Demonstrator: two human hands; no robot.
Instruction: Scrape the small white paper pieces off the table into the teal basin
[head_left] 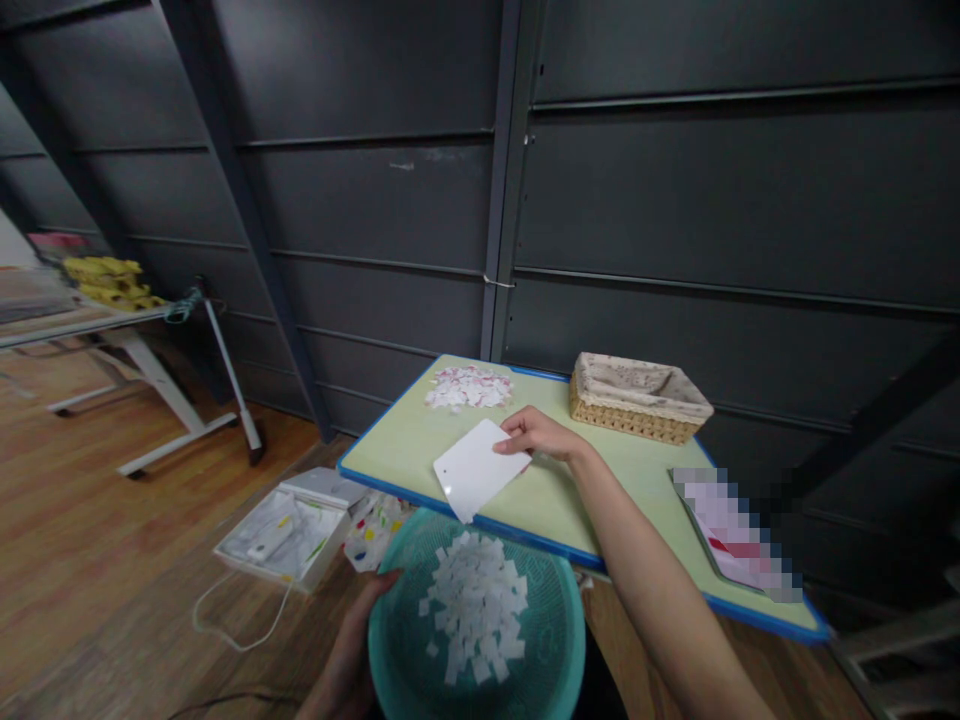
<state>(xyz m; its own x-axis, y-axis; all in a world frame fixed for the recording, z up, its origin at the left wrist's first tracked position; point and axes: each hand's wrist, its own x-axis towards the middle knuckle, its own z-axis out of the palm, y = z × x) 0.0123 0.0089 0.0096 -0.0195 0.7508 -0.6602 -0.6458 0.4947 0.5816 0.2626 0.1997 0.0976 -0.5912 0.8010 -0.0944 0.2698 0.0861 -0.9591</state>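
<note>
My right hand (536, 436) is closed on the right edge of a flat white card (476, 468) with rounded corners and a small hole near its left side. The card is tilted over the front edge of the table. Below it, my left hand (364, 625) grips the left rim of a round teal plastic basket (574, 625), thumb over the edge. Many small white square pieces (480, 605) lie heaped in the basket. Another pile of small white and pinkish pieces (469, 386) rests on the table's far left part.
The pale yellow table (390, 440) has a blue edge. A cloth-lined wicker basket (637, 400) stands at its back right, and a tablet-like flat object (731, 540) lies at the right. On the floor sits an open white box (277, 540) with a cable.
</note>
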